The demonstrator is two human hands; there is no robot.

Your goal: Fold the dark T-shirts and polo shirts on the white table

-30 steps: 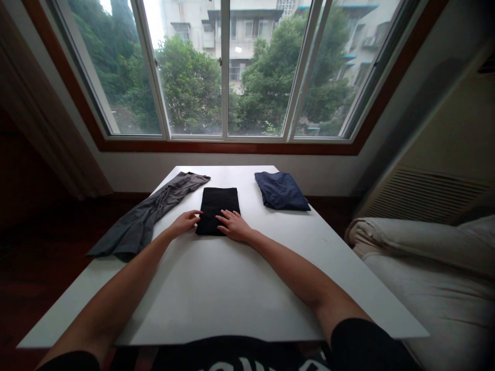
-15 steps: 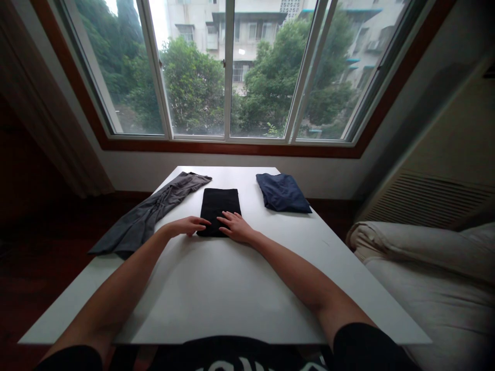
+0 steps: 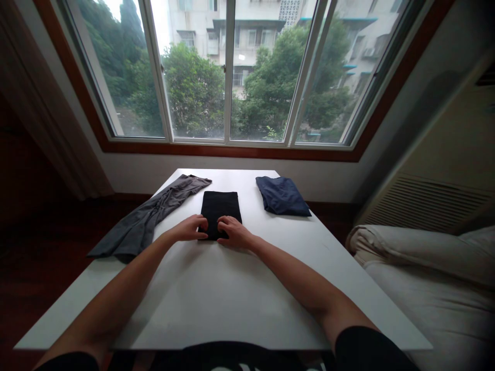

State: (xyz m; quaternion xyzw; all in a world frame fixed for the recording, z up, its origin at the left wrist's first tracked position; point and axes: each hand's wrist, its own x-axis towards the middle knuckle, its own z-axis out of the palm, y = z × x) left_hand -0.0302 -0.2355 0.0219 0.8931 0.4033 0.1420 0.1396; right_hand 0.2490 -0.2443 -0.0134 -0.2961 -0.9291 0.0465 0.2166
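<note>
A black garment [image 3: 220,203], folded into a neat rectangle, lies flat in the middle of the white table. My left hand [image 3: 189,228] is at its near left corner, fingers bent and thumb held apart from them. On the near right part of the cloth is my right hand [image 3: 235,233], its fingers curved and its thumb apart by the near edge. Dark cloth shows in the gap between thumb and fingers of each hand, and neither is closed on it.
Grey trousers [image 3: 154,219] lie stretched along the left side of the white table [image 3: 216,299], overhanging its edge. A folded navy garment [image 3: 284,197] sits at the far right. Beyond the table is a window; a pale sofa [image 3: 425,257] stands at the right.
My fingers, outstretched before, have bent, and both thumbs have come into view near the garment's near edge. The black garment stays where it was on the table.
</note>
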